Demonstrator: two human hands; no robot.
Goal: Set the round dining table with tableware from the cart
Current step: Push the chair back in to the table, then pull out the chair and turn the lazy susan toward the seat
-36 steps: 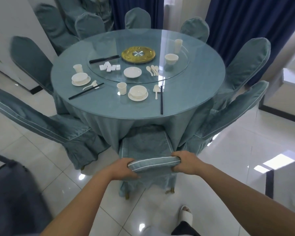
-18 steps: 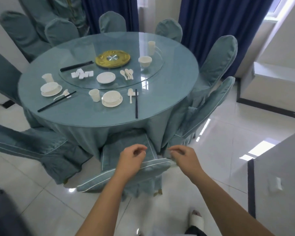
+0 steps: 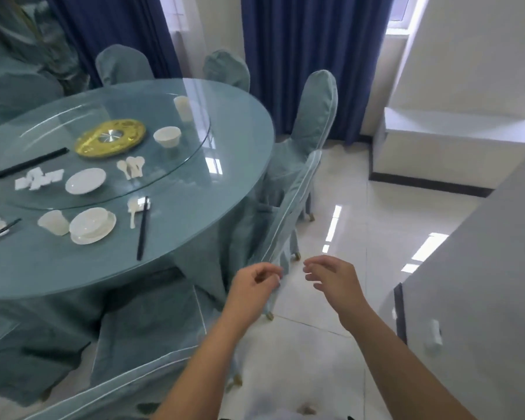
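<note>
**A:** We record both hands in front of us, raised above the floor beside the round table (image 3: 194, 225). The left hand (image 3: 252, 286) has its fingers curled loosely inward; it sits at the top rail of the tilted chair (image 3: 288, 207) that leans against the table edge. Whether the fingertips actually pinch the cover or only brush it, we cannot tell.

**B:** And the right hand (image 3: 331, 277)?

**A:** Fingers relaxed and slightly bent, holding nothing, clear of the chair on its outer side. We note the left hand is the nearer of the two to the rail.

**B:** Which way does the chair back run from our fingers?

**A:** Its long axis climbs away from us and a little to the right, from the left hand up toward the next chair (image 3: 315, 116), which stands upright. In our judgement the chair must be gripped at the near end of that rail, one hand on each side, so the right hand has to come inward.

**B:** Where is the tableware?

**A:** On the table, well to our left. One setting near the edge: a bowl on a saucer (image 3: 93, 226), a cup (image 3: 53, 222) just beside it, a spoon (image 3: 133, 207) and dark chopsticks (image 3: 142, 228) lying end-on to the rim. Spare pieces lie on the glass turntable (image 3: 176, 171) by the gold centrepiece (image 3: 109, 137). The cart is not in view.
</note>
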